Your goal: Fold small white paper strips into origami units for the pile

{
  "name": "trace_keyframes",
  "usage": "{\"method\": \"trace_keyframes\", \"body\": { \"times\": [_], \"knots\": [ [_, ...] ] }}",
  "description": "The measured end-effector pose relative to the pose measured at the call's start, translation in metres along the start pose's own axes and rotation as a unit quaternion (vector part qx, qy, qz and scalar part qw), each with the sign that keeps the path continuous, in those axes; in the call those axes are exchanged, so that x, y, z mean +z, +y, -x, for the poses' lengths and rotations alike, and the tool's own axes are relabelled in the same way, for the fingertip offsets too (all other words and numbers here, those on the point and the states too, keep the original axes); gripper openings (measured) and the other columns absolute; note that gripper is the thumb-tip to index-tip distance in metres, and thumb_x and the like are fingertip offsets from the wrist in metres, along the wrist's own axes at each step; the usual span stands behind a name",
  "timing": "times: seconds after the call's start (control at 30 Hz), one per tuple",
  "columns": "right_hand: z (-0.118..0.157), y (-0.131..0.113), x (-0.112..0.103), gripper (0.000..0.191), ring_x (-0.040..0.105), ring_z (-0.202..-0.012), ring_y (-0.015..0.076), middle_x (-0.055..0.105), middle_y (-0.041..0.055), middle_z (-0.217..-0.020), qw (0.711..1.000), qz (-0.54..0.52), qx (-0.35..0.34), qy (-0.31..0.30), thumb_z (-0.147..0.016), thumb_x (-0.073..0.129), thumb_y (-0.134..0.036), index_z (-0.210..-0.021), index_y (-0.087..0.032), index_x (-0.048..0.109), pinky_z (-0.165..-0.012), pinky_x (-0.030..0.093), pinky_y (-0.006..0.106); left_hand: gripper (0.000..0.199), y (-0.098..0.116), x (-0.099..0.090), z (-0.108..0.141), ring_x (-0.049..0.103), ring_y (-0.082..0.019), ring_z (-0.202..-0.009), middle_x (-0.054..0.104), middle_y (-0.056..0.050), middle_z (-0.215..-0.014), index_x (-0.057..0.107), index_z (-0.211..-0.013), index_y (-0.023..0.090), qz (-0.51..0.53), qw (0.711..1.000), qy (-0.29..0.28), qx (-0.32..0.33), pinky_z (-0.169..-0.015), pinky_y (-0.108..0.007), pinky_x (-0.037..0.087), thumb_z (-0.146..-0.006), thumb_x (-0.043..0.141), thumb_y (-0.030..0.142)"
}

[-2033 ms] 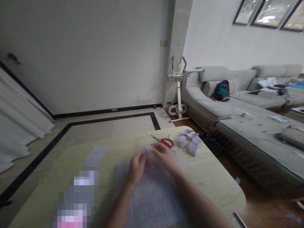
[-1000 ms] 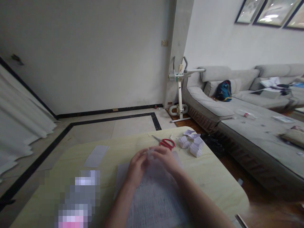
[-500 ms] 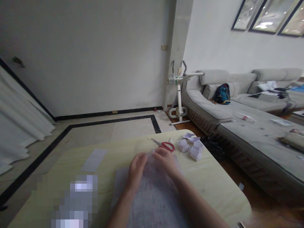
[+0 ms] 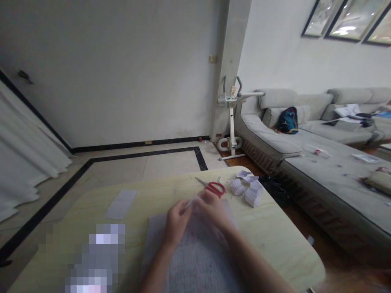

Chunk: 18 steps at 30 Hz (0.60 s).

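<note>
The left hand (image 4: 178, 217) and blurred right hand (image 4: 210, 208) seem to pinch a small paper (image 4: 193, 200) between their fingertips, above the large sheet (image 4: 198, 256). An uneven tug could tear or crease it crookedly, and a careless right-hand reach could knock the scissors (image 4: 217, 188), just beyond its knuckles, into the folded pieces (image 4: 253, 196) farther right.

The left forearm (image 4: 159, 262) was bare and slim, tapering to an uncovered wrist (image 4: 169, 241). The right forearm (image 4: 253, 256), bare as well, looked broader as it ran to the bottom of the frame. I saw the left hand (image 4: 177, 219) and right hand (image 4: 213, 211) ungloved, the right one's fingers (image 4: 205, 198) blurred past finer detail.
</note>
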State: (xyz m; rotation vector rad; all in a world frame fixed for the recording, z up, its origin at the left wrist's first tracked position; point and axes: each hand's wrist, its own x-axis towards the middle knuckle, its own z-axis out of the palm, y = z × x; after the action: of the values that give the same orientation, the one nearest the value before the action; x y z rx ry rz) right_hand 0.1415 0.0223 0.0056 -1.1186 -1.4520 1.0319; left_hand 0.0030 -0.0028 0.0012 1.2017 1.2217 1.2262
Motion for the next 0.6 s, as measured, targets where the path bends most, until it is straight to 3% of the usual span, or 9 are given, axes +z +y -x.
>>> {"method": "trace_keyframes", "body": {
  "times": [0.13, 0.37, 0.6],
  "knots": [
    [0.0012, -0.0012, -0.0011, 0.010, 0.055, -0.066, 0.0139, 0.061, 0.0008, -0.069, 0.999, 0.001, 0.014, -0.034, -0.075, 0.059, -0.026, -0.072, -0.016, 0.062, -0.060, 0.043, 0.025, 0.028, 0.0006, -0.0011, 0.0008, 0.064, -0.019, -0.075, 0.070, -0.006, -0.083, 0.065, -0.089, 0.014, -0.032, 0.999, -0.001, 0.038, -0.067, -0.025, 0.048, -0.075, 0.062, 0.038],
    [0.0037, -0.0079, -0.0024, 0.008, 0.056, -0.063, 0.0146, 0.061, 0.0008, -0.067, 0.998, -0.015, 0.037, -0.042, -0.075, 0.058, -0.023, -0.072, -0.017, 0.063, -0.057, 0.044, 0.025, 0.029, 0.0022, -0.0018, 0.0020, 0.057, -0.016, -0.064, 0.064, -0.002, -0.068, 0.066, -0.078, 0.013, -0.094, 0.994, -0.053, 0.023, -0.056, -0.021, 0.041, -0.075, 0.060, 0.041],
    [0.0029, -0.0075, -0.0002, 0.010, 0.056, -0.061, 0.0143, 0.060, 0.0009, -0.064, 0.999, -0.008, 0.026, -0.033, -0.074, 0.059, -0.025, -0.069, -0.017, 0.061, -0.055, 0.043, 0.025, 0.033, -0.0024, -0.0026, 0.0015, 0.052, -0.014, -0.057, 0.058, 0.000, -0.060, 0.065, -0.071, 0.013, -0.175, 0.983, -0.032, 0.041, -0.050, -0.020, 0.035, -0.078, 0.056, 0.045]
  ]
}}
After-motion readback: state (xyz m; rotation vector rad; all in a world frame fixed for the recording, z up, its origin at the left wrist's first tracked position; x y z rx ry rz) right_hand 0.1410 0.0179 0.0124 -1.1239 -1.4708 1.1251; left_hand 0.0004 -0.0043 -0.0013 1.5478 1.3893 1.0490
